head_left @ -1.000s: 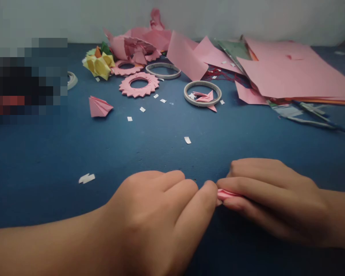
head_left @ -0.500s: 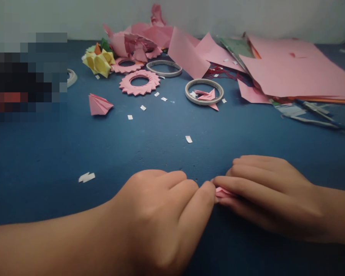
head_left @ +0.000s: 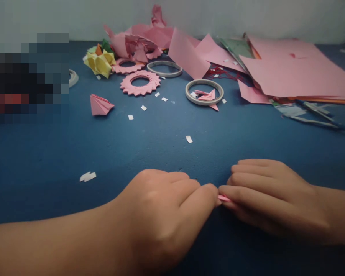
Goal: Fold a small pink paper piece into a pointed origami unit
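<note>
Between my fingertips, low and right of centre, is a small folded piece of pink paper, mostly hidden. My left hand pinches its left end, the fingers curled under. My right hand is closed on its right side, thumb beneath and forefinger on top. The two hands' fingertips nearly meet just above the blue table. Ahead of the hands lies a small white paper piece. Left of my left hand is another pair of white scraps.
Further back are a pink folded paper piece, a pink pleated ring, a tape roll around pink folded scraps, a second tape roll and a yellow paper flower. Pink sheets and scissors lie at right.
The fingertips have closed further over the pink paper, so less of it shows. The right hand's forefinger has come down slightly, and its fingers have shifted a little.
</note>
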`<action>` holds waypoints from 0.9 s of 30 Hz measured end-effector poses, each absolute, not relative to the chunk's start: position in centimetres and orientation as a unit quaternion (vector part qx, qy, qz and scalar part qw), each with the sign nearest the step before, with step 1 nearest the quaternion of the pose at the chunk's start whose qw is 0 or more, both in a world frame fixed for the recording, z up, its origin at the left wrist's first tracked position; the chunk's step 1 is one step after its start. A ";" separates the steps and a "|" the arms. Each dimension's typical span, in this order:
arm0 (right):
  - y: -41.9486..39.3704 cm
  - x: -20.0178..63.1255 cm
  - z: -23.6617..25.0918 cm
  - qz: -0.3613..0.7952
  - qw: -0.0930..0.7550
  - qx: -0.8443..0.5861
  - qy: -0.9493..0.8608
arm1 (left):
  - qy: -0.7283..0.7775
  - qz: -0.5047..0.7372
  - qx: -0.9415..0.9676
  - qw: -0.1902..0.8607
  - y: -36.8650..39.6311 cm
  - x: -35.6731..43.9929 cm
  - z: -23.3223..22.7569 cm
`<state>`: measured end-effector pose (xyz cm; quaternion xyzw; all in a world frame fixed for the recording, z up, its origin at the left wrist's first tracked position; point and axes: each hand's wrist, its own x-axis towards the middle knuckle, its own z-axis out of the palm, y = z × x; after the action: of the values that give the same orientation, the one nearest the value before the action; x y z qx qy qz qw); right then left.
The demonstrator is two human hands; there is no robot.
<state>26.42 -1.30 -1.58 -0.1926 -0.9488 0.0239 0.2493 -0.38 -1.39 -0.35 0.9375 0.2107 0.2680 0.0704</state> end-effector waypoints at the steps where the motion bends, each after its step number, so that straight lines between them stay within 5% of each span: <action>1: -1.3 26.4 -1.6 0.026 0.247 -0.195 -0.949 | 0.221 0.269 0.935 0.072 -1.5 -0.3 -0.4; 27: -0.9 27.3 -1.4 0.082 0.267 -0.217 -0.935 | 0.295 0.311 0.894 0.129 -2.1 -0.1 -0.3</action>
<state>27.30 -0.92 -1.44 -0.2173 -0.9354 0.0822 0.2667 -0.11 -2.15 -0.32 0.8942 0.2949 0.3110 0.1294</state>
